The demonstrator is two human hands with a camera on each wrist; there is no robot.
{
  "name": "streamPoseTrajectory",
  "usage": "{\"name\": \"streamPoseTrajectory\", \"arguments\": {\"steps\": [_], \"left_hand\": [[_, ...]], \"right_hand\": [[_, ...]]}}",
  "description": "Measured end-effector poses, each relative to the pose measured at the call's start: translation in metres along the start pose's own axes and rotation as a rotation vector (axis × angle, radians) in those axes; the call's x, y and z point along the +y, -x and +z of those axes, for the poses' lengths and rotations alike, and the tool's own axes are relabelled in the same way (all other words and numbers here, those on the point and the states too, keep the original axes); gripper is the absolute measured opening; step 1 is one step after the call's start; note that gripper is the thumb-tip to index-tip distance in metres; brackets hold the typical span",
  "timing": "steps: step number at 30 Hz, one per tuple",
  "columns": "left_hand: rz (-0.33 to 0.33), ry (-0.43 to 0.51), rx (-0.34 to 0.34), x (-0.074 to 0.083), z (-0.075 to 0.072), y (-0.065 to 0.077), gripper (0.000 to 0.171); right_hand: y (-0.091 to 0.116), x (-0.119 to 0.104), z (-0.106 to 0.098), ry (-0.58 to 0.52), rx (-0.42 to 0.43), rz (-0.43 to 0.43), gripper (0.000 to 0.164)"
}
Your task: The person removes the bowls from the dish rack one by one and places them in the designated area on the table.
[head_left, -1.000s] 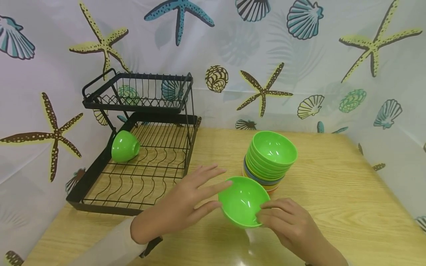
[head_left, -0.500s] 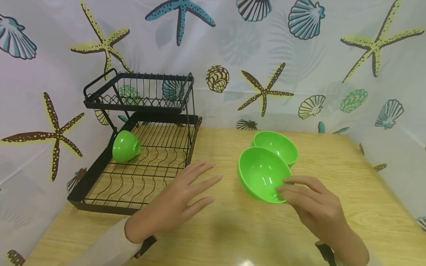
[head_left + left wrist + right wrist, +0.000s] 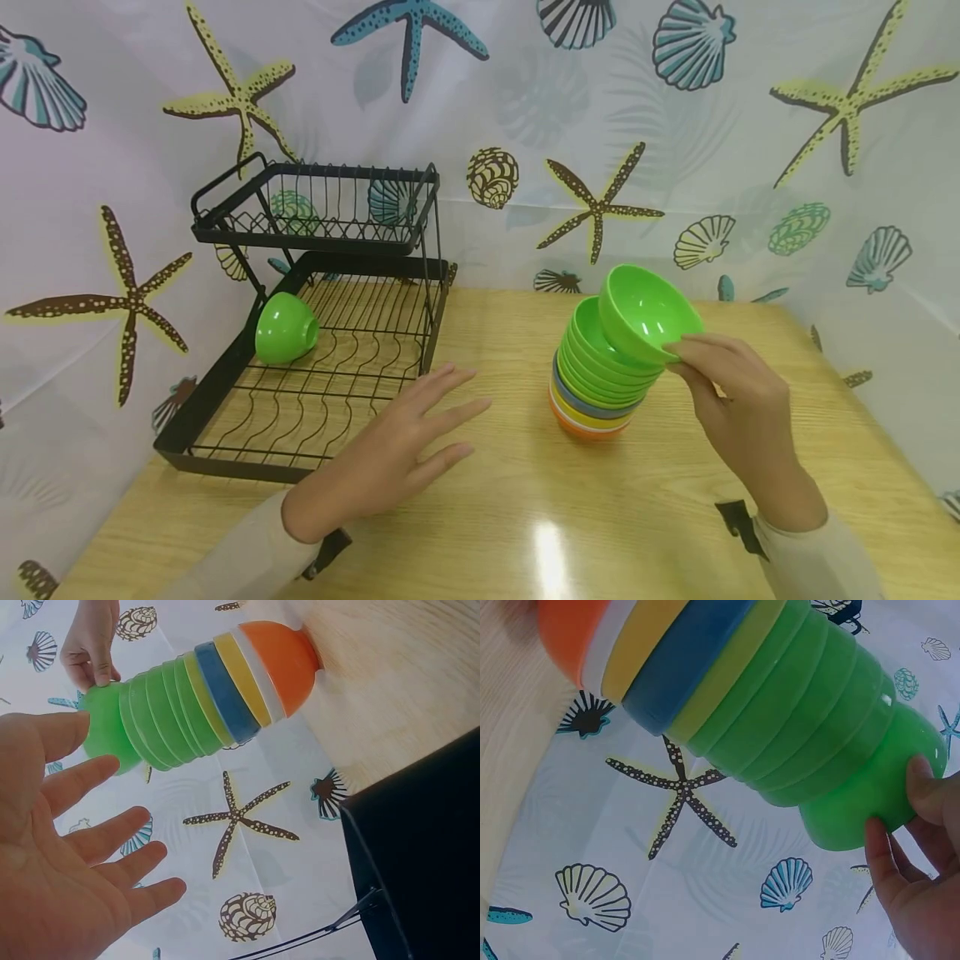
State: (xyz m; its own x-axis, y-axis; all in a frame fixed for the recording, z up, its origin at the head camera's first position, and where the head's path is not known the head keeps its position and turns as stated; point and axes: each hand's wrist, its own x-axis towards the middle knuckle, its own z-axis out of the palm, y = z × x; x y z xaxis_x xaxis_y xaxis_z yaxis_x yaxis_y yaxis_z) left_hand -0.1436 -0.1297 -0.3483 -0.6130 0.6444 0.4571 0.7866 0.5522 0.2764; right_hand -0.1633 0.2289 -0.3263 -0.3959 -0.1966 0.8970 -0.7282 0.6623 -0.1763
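Observation:
My right hand (image 3: 738, 408) pinches the near right rim of a green bowl (image 3: 648, 312), tilted over the top of a bowl stack (image 3: 603, 375). That stack has several green bowls above yellow, blue, white and orange ones. In the right wrist view, thumb and fingers hold the green bowl (image 3: 877, 787) at its side, its base at the stack's top opening. My left hand (image 3: 393, 454) hovers with spread fingers between the dish rack and the stack, holding nothing. Its open palm (image 3: 67, 855) also shows in the left wrist view.
A black two-tier dish rack (image 3: 300, 471) stands at the left. One green bowl (image 3: 283, 329) lies on its side in the lower tier. Behind the wooden table (image 3: 487, 517) hangs a white curtain (image 3: 510, 100) with starfish and shells.
My right hand has carried the green bowl from in front of the stack up and back to over its top. The left hand has drawn back slightly to the left, away from the bowl.

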Motion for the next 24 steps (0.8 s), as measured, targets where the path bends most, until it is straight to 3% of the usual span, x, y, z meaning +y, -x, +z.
{"name": "streamPoseTrajectory", "arguments": {"steps": [4,9,12,14,19,21,24], "left_hand": [[0.001,0.005,-0.001,-0.0011,0.0017,0.0004,0.048],[0.012,0.010,-0.001,-0.0024,0.0037,0.0004,0.047],[0.030,0.012,-0.003,-0.0028,0.0045,0.0004,0.046],[0.045,0.012,-0.001,-0.0033,0.0050,0.0005,0.046],[0.041,0.013,-0.021,-0.0028,0.0055,0.0012,0.046],[0.029,0.018,-0.038,-0.0020,0.0055,0.0014,0.046],[0.019,0.026,-0.049,-0.0014,0.0060,0.0019,0.046]], "right_hand": [[0.0047,0.0083,0.0049,0.019,-0.052,0.006,0.012],[0.0062,0.0101,0.0094,0.053,-0.104,0.024,0.031],[0.0062,0.0099,0.0091,0.070,-0.152,0.037,0.026],[0.0061,0.0101,0.0079,0.077,-0.188,0.038,0.011],[0.0048,0.0083,0.0065,0.076,-0.231,0.027,0.012],[0.0044,0.0071,0.0064,0.067,-0.234,0.023,0.026],[0.0042,0.0066,0.0054,0.059,-0.248,0.021,0.014]]}}
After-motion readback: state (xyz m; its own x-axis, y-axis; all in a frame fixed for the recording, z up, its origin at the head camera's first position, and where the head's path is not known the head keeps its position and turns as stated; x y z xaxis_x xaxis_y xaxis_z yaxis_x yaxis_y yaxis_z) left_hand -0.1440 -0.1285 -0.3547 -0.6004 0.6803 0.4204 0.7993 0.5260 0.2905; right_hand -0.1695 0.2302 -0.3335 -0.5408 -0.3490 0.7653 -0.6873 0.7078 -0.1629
